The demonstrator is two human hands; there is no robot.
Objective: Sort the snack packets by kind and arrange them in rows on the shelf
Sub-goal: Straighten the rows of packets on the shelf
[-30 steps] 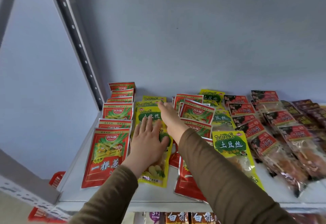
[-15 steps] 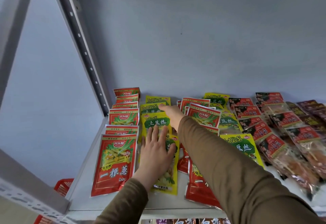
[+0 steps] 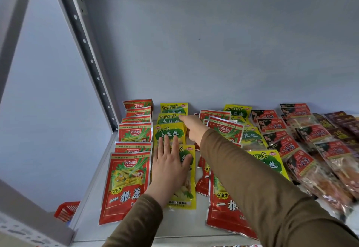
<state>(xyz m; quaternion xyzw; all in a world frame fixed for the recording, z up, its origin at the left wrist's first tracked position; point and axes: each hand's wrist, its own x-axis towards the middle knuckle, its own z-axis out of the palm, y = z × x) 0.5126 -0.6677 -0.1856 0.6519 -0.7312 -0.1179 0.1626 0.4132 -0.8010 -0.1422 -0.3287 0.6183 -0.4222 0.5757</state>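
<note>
Grey metal shelf (image 3: 93,190), plain wall behind. Left hand (image 3: 171,167) flat, fingers straight, pressing the front yellow packet (image 3: 186,192) in the yellow row. Right hand (image 3: 194,128) reaches back, fingertips on a rear yellow packet (image 3: 169,118); grip unclear. Red packets (image 3: 126,184) in a row left, dark packets (image 3: 303,149) right.
</note>
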